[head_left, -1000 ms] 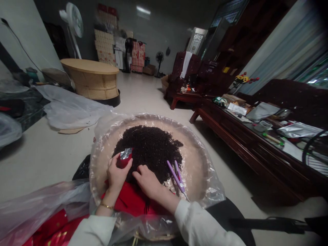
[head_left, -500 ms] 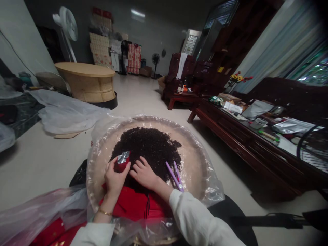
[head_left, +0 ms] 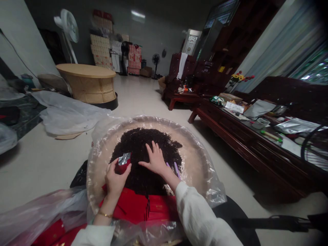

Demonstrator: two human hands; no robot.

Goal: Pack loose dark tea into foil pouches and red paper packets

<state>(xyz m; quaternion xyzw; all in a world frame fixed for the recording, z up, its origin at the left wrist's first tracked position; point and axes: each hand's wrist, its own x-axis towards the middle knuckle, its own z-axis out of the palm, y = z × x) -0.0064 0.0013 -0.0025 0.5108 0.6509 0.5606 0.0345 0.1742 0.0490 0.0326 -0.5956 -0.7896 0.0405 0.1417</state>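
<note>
Between the thumb and fingers of my left hand [head_left: 114,179] is a small red packet [head_left: 124,163] with a silver foil top, held upright at the left edge of the dark heap. The heap looks like dried tea leaves [head_left: 143,140] and lies in a round tray [head_left: 197,160] lined with clear plastic. Over the leaves, my right hand [head_left: 155,160] has its fingers spread and holds nothing. Beneath its forearm lie purple tongs [head_left: 176,170], partly hidden by the arm. Several flat red packets [head_left: 133,205] are stacked at the tray's near side.
A dark wooden table [head_left: 225,126] covered with bags and papers runs along the right. Plastic sheeting [head_left: 69,112] lies on the floor at left, before a round wooden table [head_left: 87,82]. More red packets [head_left: 53,232] sit in plastic at the lower left.
My right hand has moved up and to the right over the leaves, and its fingers have spread. My left hand still holds the red packet in nearly the same place.
</note>
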